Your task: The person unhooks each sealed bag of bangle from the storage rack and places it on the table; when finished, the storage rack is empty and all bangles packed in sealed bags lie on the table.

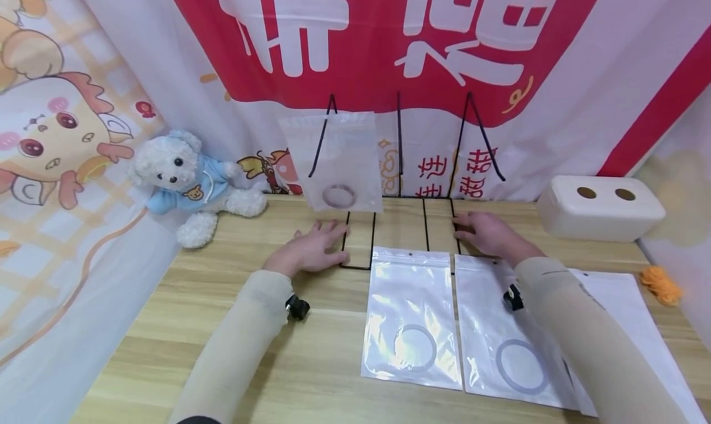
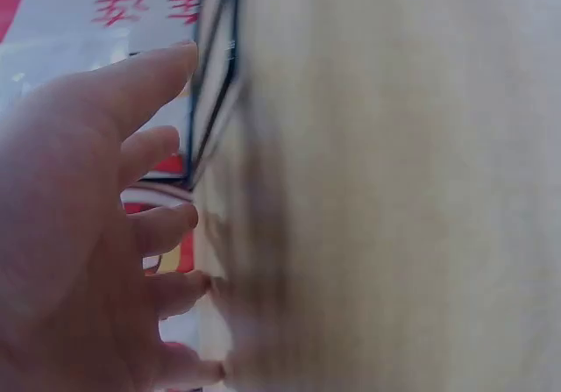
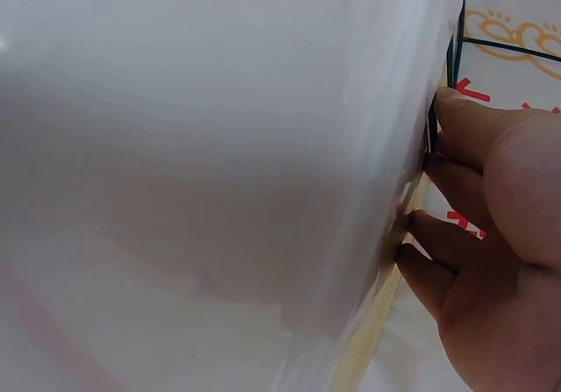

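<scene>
A black wire display rack stands at the back of the table, its long hooks slanting forward. From the left hook hangs a clear zip bag with a ring-shaped item near its bottom. My left hand is at the left side of the rack's base, fingers loosely spread; the left wrist view shows its fingertips close to the wire. On the opposite side, my right hand pinches the base wire between thumb and finger. Its fingertips show at the dark wire in the right wrist view.
Flat bags with pale rings, a middle one and a right one, lie in front of the rack, with another white bag under my right arm. A white teddy bear, a white box and an orange scrunchie sit around.
</scene>
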Available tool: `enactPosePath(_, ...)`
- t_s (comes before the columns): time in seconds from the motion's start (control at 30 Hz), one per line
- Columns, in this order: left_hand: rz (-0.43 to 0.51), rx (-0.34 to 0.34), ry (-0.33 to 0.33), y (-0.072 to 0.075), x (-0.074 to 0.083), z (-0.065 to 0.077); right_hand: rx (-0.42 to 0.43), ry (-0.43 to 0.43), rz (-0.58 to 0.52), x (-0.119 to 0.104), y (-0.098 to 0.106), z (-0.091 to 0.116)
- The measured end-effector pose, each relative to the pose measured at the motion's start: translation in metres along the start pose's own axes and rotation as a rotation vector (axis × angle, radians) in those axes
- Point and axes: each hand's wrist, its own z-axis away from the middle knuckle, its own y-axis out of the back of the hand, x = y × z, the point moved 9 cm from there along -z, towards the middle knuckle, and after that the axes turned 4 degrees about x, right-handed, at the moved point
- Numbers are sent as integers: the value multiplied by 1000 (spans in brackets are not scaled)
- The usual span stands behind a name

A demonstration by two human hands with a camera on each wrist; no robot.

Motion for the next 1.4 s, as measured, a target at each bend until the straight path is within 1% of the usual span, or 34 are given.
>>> enactPosePath(0.1, 81, 50, -6, 8, -8, 6, -10, -14, -3, 0, -2, 0)
enactPosePath(0.2, 140, 104, 7, 19, -17, 13, -16, -30, 4, 2, -4, 0)
enactPosePath(0.3, 199, 161, 44, 34, -25, 23, -20, -30, 17, 3, -5, 0)
enactPosePath(0.4, 263, 239, 45, 56, -27, 33, -26, -30, 15, 3, -6, 0)
enactPosePath(0.5, 332, 345, 14, 80, -23, 39, -30, -30, 8, 3, -7, 0)
enactPosePath(0.6, 388, 458, 14, 102, -21, 45, -29, -32, 6, 5, -6, 2)
enactPosePath(0.7, 414, 581, 5, 122, -20, 51, -23, -24, 13, 5, -5, 3)
enactPosePath(0.8, 427, 708, -28, 141, -18, 58, -20, -19, 17, 5, -4, 3)
enactPosePath(0.87, 440, 781, -45, 153, -16, 63, -18, -14, 21, 4, -4, 3)
enactPosePath(0.93, 452, 837, -49, 162, -16, 66, -18, -11, 24, 4, -4, 2)
enactPosePath(1.0, 464, 879, -38, 170, -17, 67, -19, -9, 27, 4, -3, 1)
enactPosePath(1.1, 472, 915, -15, 179, -18, 67, -18, -6, 27, 4, -3, 0)
enactPosePath(1.2, 496, 938, 12, 187, -20, 66, -16, -2, 25, 3, -2, 0)
enactPosePath(1.4, 579, 970, 41, 200, -24, 62, -9, 7, 28, 1, -1, 0)
